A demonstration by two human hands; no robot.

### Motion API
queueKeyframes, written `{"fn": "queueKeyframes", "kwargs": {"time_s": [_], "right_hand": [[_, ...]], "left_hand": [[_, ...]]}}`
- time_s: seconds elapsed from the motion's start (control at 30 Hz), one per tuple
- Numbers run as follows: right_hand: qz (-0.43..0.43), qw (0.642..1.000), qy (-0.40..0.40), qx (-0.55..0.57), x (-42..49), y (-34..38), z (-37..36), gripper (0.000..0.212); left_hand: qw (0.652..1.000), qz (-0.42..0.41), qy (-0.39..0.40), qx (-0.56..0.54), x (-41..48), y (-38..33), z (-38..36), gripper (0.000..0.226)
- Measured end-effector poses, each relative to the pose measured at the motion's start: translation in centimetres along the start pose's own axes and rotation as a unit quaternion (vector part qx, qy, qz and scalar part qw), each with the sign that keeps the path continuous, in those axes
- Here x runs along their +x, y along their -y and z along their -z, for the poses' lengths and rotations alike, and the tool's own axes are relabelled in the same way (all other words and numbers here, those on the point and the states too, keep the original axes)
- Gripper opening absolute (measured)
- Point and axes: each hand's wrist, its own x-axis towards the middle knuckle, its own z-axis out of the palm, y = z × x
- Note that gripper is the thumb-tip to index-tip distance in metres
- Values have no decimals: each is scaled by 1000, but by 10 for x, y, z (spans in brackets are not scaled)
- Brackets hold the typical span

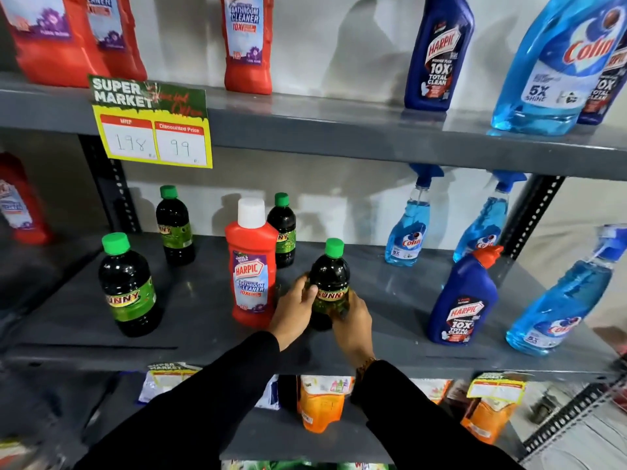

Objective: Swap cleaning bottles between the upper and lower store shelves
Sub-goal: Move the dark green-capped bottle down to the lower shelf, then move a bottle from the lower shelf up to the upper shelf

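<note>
A dark bottle with a green cap (329, 273) stands on the lower shelf (203, 320). My left hand (294, 312) wraps its left side and my right hand (353, 322) wraps its front right, both gripping it. Just left of it stands a red Harpic bathroom cleaner bottle (251, 262) with a white cap. On the upper shelf (322, 130) are a red Harpic bottle (248, 42), a blue Harpic bottle (439, 52) and a blue Colin bottle (556, 66).
Other green-capped dark bottles (127, 286) (174, 227) (283, 230) stand on the lower shelf, with a blue Harpic bottle (463, 300) and Colin sprays (409, 228) (559, 300) to the right. A price sign (152, 123) hangs from the upper shelf. Orange pouches (322, 401) lie below.
</note>
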Motion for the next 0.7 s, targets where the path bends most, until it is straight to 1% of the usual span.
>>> {"fn": "queueKeyframes", "kwargs": {"time_s": [0.03, 0.1, 0.13, 0.17, 0.2, 0.23, 0.27, 0.3, 0.33, 0.37, 0.4, 0.43, 0.5, 0.53, 0.6, 0.7], "right_hand": [[7, 1000, -15, 10, -2, 3, 1, 36], [18, 996, -74, 37, -12, 5, -6, 24], [5, 993, -112, 47, -19, 7, -11, 30], [-17, 989, -133, 64, -27, 9, -17, 39], [-37, 987, -138, 77, -37, 12, -23, 41], [-36, 989, -115, 81, -45, 16, -34, 37], [-9, 994, -81, 77, -49, 21, -43, 27], [20, 997, -45, 64, -51, 27, -52, 17], [40, 998, -6, 57, -47, 35, -62, 19], [51, 997, 29, 51, -41, 45, -71, 34], [45, 996, 58, 56, -35, 54, -77, 48], [32, 994, 79, 71, -30, 60, -80, 53], [8, 988, 107, 113, -26, 70, -86, 48], [-2, 987, 107, 118, -24, 70, -88, 42], [6, 990, 93, 106, -28, 70, -88, 36], [32, 990, 70, 119, -48, 62, -83, 39]], "left_hand": [[1000, -13, -1, 8, -2, -1, -1, 42], [998, -59, -25, 16, -10, 0, 1, 42], [993, -99, -58, 14, -18, 0, 6, 40], [983, -146, -113, 21, -25, 0, 13, 36], [964, -187, -183, 38, -31, -1, 20, 32], [941, -209, -262, 53, -33, 3, 30, 31], [920, -204, -330, 50, -34, 7, 39, 35], [909, -174, -378, 31, -32, 10, 50, 41], [906, -134, -401, 8, -30, 11, 61, 46], [917, -88, -388, -23, -26, 13, 73, 48], [937, -48, -340, -58, -23, 15, 84, 47], [957, -17, -273, -93, -19, 19, 90, 45], [976, 13, -160, -147, -14, 23, 101, 42], [977, 22, -134, -164, -13, 25, 103, 41], [980, 14, -121, -160, -21, 25, 110, 42], [984, -32, -128, -120, -48, 22, 109, 39]]}}
